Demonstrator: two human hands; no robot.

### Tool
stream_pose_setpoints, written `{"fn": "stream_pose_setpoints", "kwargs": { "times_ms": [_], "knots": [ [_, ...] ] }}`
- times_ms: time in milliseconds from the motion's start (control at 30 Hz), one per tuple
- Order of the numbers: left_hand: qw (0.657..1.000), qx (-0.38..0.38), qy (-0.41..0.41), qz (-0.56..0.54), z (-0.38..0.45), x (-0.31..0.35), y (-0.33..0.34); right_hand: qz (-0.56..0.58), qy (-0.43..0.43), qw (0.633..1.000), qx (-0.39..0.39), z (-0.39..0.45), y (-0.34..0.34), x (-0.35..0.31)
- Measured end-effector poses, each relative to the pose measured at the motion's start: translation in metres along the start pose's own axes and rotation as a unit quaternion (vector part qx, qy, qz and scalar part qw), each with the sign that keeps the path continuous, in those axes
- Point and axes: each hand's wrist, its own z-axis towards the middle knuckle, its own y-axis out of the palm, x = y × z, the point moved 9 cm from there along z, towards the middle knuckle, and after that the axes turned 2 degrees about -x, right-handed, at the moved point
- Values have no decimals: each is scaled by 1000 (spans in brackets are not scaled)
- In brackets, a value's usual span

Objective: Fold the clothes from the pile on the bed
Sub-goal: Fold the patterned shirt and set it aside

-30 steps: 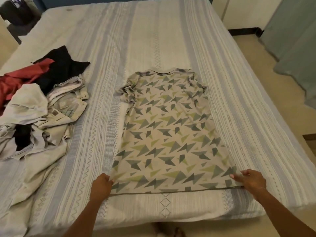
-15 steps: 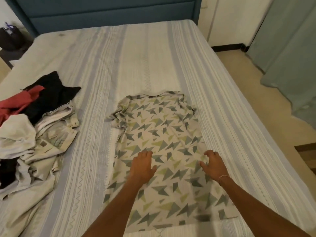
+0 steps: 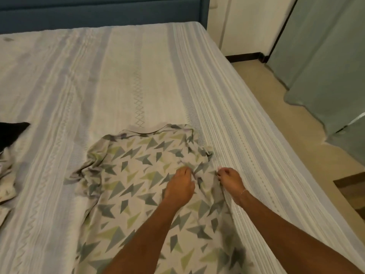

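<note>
Under both hands, the patterned shirt (image 3: 138, 184) lies spread on the bed (image 3: 227, 115), collar end away from the person, hem running out of view at the bottom. Left hand (image 3: 179, 186) sits on the cloth near the right shoulder, fingers curled into a small bunch of fabric, so it looks like it's gripping there. Right hand (image 3: 230, 179) is just beside it at the shirt's right edge, fingers curled too, but I can't tell if it's got cloth or only touches the edge.

My guess is this is the sleeve-side fold. To do it clean: grab at the shoulder seam and lower down the same edge, lift both together, and bring that side across toward the left hand's side in one straight line. The far sleeve left of the left hand is crumpled, so flatten that first. Beyond that, the clothes pile (image 3: 7, 155) peeks in at the left edge.
</note>
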Motion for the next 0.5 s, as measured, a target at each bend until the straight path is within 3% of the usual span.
{"fn": "stream_pose_setpoints", "kwargs": {
  "times_ms": [67,133,200,300,400,500],
  "knots": [
    [999,5,5,38,27,-1,5,106,53,992,-35,21,12,-11],
    [998,14,5,60,52,-5,13,136,95,980,-114,40,31,-28],
    [999,34,-2,28,72,-13,19,158,117,962,-191,58,52,-42],
    [992,101,-17,-70,78,-18,21,188,108,947,-237,78,67,-56],
    [988,119,-27,-93,75,-21,27,270,85,940,-191,101,44,-59],
    [995,84,-43,-20,77,-17,36,250,-13,966,-66,126,-22,-66]
  ]
}}
